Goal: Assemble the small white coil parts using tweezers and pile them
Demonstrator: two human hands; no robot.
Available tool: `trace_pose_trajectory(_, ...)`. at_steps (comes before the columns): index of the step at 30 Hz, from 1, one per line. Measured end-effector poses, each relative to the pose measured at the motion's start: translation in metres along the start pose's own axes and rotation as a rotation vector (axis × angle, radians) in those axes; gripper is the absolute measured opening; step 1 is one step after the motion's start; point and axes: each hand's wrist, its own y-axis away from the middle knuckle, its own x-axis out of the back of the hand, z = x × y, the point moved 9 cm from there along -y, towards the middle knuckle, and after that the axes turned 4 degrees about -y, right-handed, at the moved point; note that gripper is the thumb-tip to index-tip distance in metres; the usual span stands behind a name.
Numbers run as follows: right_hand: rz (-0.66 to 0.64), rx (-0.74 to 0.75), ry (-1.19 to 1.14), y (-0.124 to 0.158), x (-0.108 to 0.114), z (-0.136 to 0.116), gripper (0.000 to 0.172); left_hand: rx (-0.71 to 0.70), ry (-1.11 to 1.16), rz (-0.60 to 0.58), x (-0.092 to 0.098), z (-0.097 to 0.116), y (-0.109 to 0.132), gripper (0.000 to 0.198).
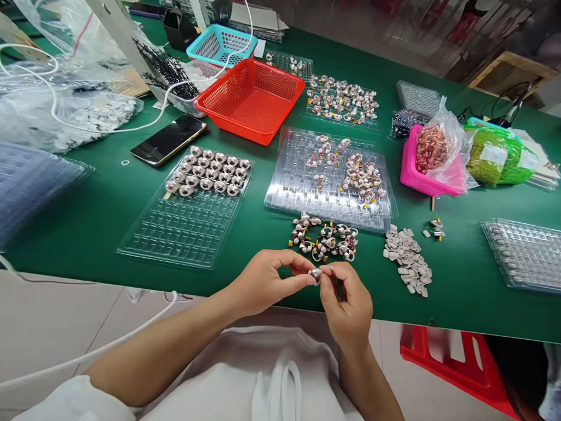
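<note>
Both hands meet at the near edge of the green table (79,222), pinching one small silvery shell part (315,273) between their fingertips. My left hand (263,280) grips it from the left, my right hand (346,301) from the right. Just beyond the fingers lies a loose heap of similar parts with copper coils (325,238). To the right of it sits a pile of small pale caps (408,258). A clear tray (175,228) to the left holds rows of finished silvery parts (208,172) at its far end.
A second clear tray (302,187) with scattered coil parts lies centre. Behind stand a red basket (252,99), a teal basket (221,44), a phone (169,139), a pink bin (421,175) with bagged copper coils, and green bags (495,155). A red stool (456,362) stands below right.
</note>
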Motion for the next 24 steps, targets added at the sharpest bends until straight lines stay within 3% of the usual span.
trace_pose_trajectory(6, -0.025, 0.202, 0.074, -0.003, -0.001, -0.018, 0.025, -0.112, 0.037, 0.055, 0.007, 0.006, 0.0, 0.008)
trace_pose_trajectory(18, 0.0, 0.047, -0.043, 0.003, -0.008, -0.004, 0.017, -0.443, 0.024, 0.184, 0.009, 0.022, 0.013, 0.018)
trace_pose_trajectory(24, -0.095, -0.113, -0.307, 0.004, -0.013, 0.016, 0.016, -0.411, 0.034, 0.164, 0.009, 0.023, 0.013, 0.017)
